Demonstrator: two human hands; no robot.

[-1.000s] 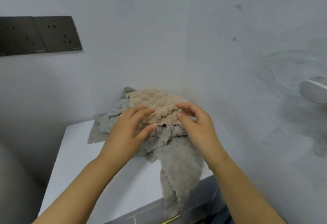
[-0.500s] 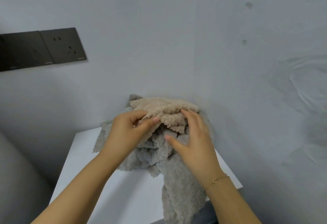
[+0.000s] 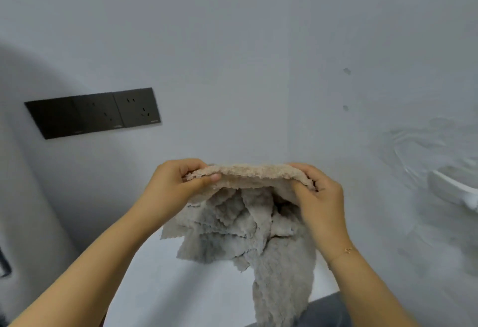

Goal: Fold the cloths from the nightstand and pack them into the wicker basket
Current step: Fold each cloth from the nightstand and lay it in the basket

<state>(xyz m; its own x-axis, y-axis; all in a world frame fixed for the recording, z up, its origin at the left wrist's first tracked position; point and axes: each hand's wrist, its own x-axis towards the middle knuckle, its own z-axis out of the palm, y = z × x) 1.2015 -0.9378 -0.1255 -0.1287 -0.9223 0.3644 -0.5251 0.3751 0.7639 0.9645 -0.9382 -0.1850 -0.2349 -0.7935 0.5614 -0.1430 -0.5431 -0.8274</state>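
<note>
A beige fluffy cloth (image 3: 248, 176) is lifted above a heap of grey cloths (image 3: 232, 233) on the white nightstand (image 3: 181, 290). My left hand (image 3: 176, 187) pinches the beige cloth's left edge between thumb and fingers. My right hand (image 3: 318, 194) grips its right edge, fingers curled round it. The cloth is stretched flat between both hands. One grey cloth (image 3: 282, 288) hangs down over the nightstand's front edge. The wicker basket is not in view.
The nightstand stands in a corner between two pale walls. Dark socket plates (image 3: 95, 113) are fixed to the left wall. A white object (image 3: 455, 189) juts out at the right edge.
Both hands took hold of the beige cloth's edges and raised it off the heap, spreading it between them. The camera tilted upward.
</note>
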